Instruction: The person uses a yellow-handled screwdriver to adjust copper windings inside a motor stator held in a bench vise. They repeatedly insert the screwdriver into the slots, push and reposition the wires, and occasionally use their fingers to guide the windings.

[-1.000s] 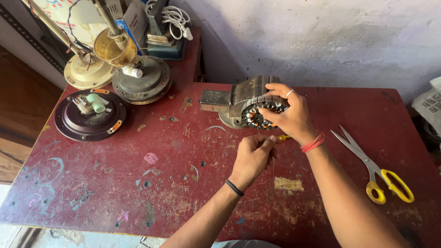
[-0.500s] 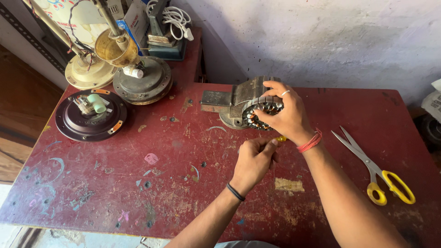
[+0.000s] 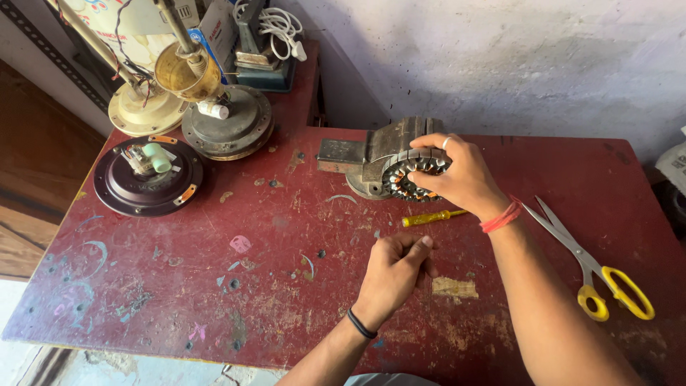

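My right hand (image 3: 463, 177) grips a round motor stator (image 3: 402, 176) with a grey slotted core and copper windings, holding it against a small grey bench vise (image 3: 382, 146) at the back of the red table (image 3: 214, 286). My left hand (image 3: 394, 274) hovers lower down, nearer to me, with its fingers curled shut and the thumb pressed to the fingertips; I cannot see anything held in it. A yellow-handled screwdriver (image 3: 429, 217) lies on the table between the two hands.
Scissors (image 3: 587, 266) with yellow handles lie at the right. At the back left are a dark round fan motor housing (image 3: 148, 176), a grey one (image 3: 229, 130) and a cream one (image 3: 143, 111). A coiled white cable (image 3: 280, 26) lies near the wall.
My left hand has drawn back from beside the stator toward me, uncovering the yellow screwdriver. My right hand stays on the stator at the vise.
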